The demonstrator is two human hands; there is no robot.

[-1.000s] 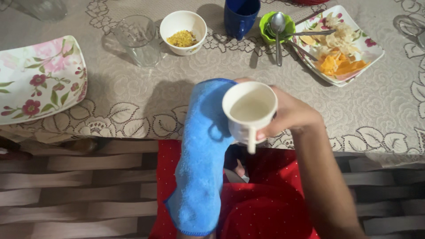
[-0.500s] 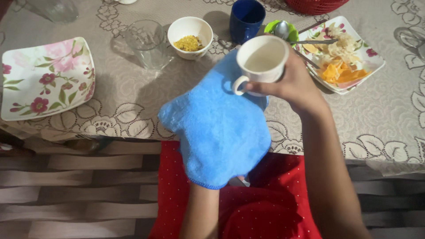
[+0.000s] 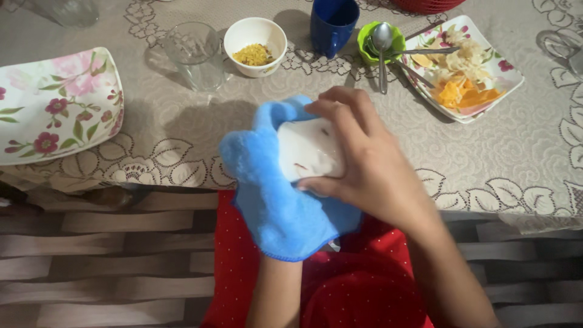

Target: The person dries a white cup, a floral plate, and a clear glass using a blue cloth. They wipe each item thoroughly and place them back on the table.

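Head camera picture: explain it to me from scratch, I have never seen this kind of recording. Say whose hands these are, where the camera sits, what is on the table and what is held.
There is no machine here. A person wears a camera on the head, so the single picture looks down at their own two hands and red lap.

The left hand is wrapped in a blue cloth. The right hand grips a white cup and presses it against that cloth.

Behind the hands is a table with a lace tablecloth. On it stand a clear drinking glass, a small white bowl with yellow crumbs, a dark blue mug, a little green bowl holding a spoon, and a floral plate with food scraps. Another floral plate sits at the left edge.
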